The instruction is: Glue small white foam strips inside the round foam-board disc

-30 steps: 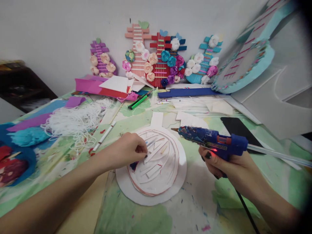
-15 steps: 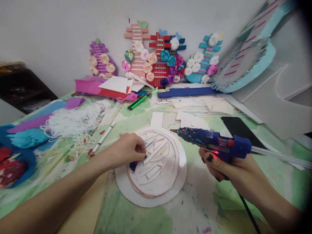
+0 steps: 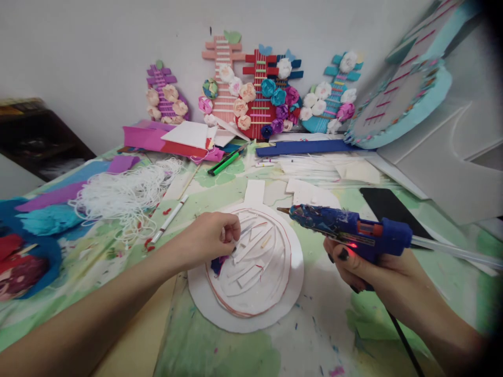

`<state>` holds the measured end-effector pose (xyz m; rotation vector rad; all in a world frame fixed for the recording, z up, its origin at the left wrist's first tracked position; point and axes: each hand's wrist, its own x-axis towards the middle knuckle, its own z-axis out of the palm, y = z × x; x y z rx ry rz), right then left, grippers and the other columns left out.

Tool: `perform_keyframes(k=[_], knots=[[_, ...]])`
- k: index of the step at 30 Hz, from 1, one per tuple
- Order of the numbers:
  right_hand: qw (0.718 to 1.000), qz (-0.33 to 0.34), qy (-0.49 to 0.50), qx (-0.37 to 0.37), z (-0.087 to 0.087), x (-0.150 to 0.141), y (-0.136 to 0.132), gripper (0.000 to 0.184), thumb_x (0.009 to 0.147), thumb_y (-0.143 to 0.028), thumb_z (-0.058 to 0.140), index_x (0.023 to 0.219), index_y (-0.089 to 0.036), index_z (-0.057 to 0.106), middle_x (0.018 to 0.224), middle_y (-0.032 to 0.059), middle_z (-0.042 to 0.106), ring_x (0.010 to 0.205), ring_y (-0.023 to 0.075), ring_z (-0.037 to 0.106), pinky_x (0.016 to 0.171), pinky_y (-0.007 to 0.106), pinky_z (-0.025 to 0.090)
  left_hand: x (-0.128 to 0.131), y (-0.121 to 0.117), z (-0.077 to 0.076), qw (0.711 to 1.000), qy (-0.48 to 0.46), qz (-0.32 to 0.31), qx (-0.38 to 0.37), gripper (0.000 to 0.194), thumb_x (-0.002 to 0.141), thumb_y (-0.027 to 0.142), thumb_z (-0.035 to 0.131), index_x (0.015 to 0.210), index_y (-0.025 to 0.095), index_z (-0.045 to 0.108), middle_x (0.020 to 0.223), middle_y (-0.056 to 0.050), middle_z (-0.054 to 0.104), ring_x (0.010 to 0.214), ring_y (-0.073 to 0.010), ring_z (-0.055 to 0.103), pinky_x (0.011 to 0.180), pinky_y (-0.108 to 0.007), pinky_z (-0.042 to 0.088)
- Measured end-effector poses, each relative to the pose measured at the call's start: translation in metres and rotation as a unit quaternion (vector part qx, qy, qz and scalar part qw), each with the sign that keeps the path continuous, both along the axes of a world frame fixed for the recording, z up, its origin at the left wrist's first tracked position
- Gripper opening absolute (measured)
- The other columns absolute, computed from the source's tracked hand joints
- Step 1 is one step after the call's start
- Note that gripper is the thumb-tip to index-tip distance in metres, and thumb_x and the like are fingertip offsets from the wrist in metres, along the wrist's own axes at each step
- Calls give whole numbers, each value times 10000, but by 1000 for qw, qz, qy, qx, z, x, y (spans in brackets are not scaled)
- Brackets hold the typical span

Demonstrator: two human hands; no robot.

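A round white foam disc (image 3: 251, 309) lies on the paint-stained table, with a red outline and several loose white strips (image 3: 251, 256) on top. My left hand (image 3: 210, 238) rests on the disc's left side, its fingers pinched together on one thin strip. A dark blue scrap (image 3: 216, 264) peeks out just below that hand. My right hand (image 3: 365, 269) is wrapped round the grip of a blue hot glue gun (image 3: 346, 230). The gun's red light glows and its nozzle points left, hovering above the disc's right edge. A clear glue stick (image 3: 451, 248) juts out behind it.
A heap of white string (image 3: 126, 193), a white marker (image 3: 168, 220) and a green marker (image 3: 226, 162) lie to the left. Foam guitars with paper flowers (image 3: 255, 94) lean on the wall. A black phone (image 3: 393, 209) and large white foam boards (image 3: 444, 157) fill the right.
My left hand's fingers have shifted slightly up and right on the disc while pinching the strip. The glue gun has drifted a little to the right.
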<state>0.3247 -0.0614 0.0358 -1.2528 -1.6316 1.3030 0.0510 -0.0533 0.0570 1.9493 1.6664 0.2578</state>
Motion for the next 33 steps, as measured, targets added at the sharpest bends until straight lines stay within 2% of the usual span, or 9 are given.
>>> perform_keyframes(k=[7,16,21,24,29,33], knots=[[1000,-10,-4,-3,0,0,-1,370,717,-535,625,776,-172,586,531,-21,420,444,93,370,393,228,263,1,1,-1,1000,16,-4,6,181,624,149,561,712,177,716,580,-3,604,560,-124,528,535,-212,363],[1000,-1,5,6,-2,0,-1,336,738,-502,626,824,-181,571,542,-25,434,440,88,371,395,227,272,-1,3,0,999,30,-16,9,214,634,157,568,717,222,754,708,-18,700,664,-153,585,620,-229,398],[1000,-9,-4,23,-1,4,3,318,761,-482,613,814,-171,576,507,-29,439,429,93,385,409,239,278,1,3,-2,999,34,-21,-13,202,645,189,570,722,209,756,717,-33,708,660,-161,602,628,-240,404],[998,-27,0,58,6,5,9,307,780,-463,604,718,-166,555,456,-41,415,416,87,377,424,246,286,1,2,-2,999,39,-8,-13,211,650,205,565,740,208,755,682,-28,696,640,-154,593,589,-229,391],[988,-92,86,95,15,11,22,287,777,-424,624,691,-171,518,423,-64,394,348,63,322,373,232,242,-3,5,-5,1000,-7,-6,8,189,648,220,559,699,191,739,606,-7,652,558,-120,531,533,-208,372],[977,-146,105,117,18,20,30,282,767,-418,635,699,-162,540,451,-40,462,345,65,355,371,232,253,9,14,-2,995,-49,28,85,168,667,243,574,716,176,719,597,0,636,526,-110,493,504,-210,362]])
